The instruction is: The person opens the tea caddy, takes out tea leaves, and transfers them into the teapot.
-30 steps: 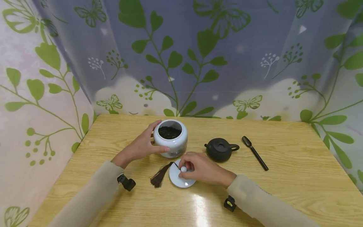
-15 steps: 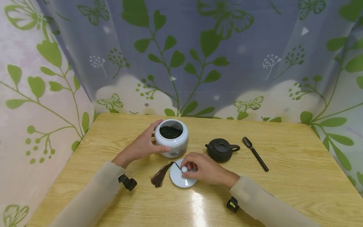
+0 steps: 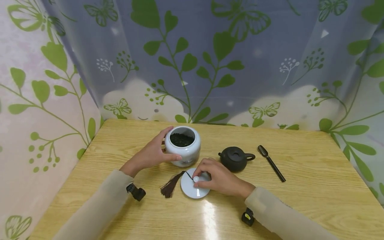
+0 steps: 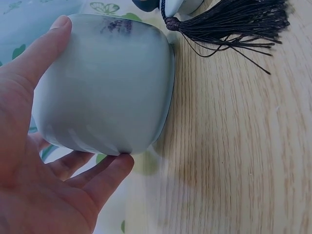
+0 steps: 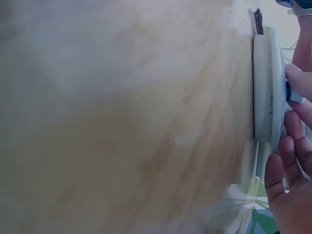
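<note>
My left hand [image 3: 149, 154] holds a white porcelain jar [image 3: 187, 155] from its left side, thumb across the front. Dark loose tea leaves [image 3: 181, 140] lie inside the uncovered jar. In the left wrist view the fingers curl around the wall of the jar [image 4: 105, 87], near its base. In front of the jar, the round white lid [image 3: 189, 190] lies flat on the table. My right hand [image 3: 220, 178] pinches the lid's knob [image 3: 196, 179] between thumb and fingers. A dark brown tassel [image 3: 171, 186] trails left from the knob.
A small dark teapot [image 3: 233, 159] stands right of the jar, its handle pointing right. Farther right lies a dark tea scoop [image 3: 271, 164]. The wooden table [image 3: 144, 213] ends at a patterned curtain [image 3: 255, 76] behind.
The whole head view has shifted slightly right. My right fingers have loosened a little around the lid's knob. The jar, lid and teapot keep their places on the table.
</note>
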A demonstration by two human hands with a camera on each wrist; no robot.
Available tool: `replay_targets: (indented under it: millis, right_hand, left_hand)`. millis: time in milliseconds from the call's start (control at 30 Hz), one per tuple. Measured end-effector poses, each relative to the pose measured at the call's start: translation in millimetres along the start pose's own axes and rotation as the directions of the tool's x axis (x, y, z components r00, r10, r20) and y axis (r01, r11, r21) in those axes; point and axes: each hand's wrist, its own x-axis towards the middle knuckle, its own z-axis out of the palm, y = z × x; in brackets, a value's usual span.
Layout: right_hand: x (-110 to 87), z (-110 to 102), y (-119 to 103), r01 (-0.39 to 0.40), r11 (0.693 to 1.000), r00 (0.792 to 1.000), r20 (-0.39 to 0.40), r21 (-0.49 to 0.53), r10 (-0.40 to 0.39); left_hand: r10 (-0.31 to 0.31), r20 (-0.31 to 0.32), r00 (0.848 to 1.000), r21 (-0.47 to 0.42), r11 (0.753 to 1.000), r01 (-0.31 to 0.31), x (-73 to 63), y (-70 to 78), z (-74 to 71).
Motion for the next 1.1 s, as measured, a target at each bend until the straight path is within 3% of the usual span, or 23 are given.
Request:
replay_targets:
  millis: [567,933,1100]
  right_hand:
    - [4.3,-6.0,-8.8,0.066,0.998,0.998,0.004,0.024,-0.066]
    - [14.1,-26.2,-27.6,0.078,0.997,0.992,-0.100,0.017,-0.076]
    - [16.3,-34.1,-33.5,0.070,0.997,0.992,-0.107,0.028,-0.067]
  left_hand:
    - [0.010,-0.004,1.000,0.007,1.000,-0.010,-1.9,0.3,-0.2]
    - [0.002,-0.006,1.000,-0.010,1.000,-0.002,-1.0,0.2,1.0]
    - [0.015,-0.002,1.000,-0.025,1.000,-0.015,-2.3,1.5,1.2]
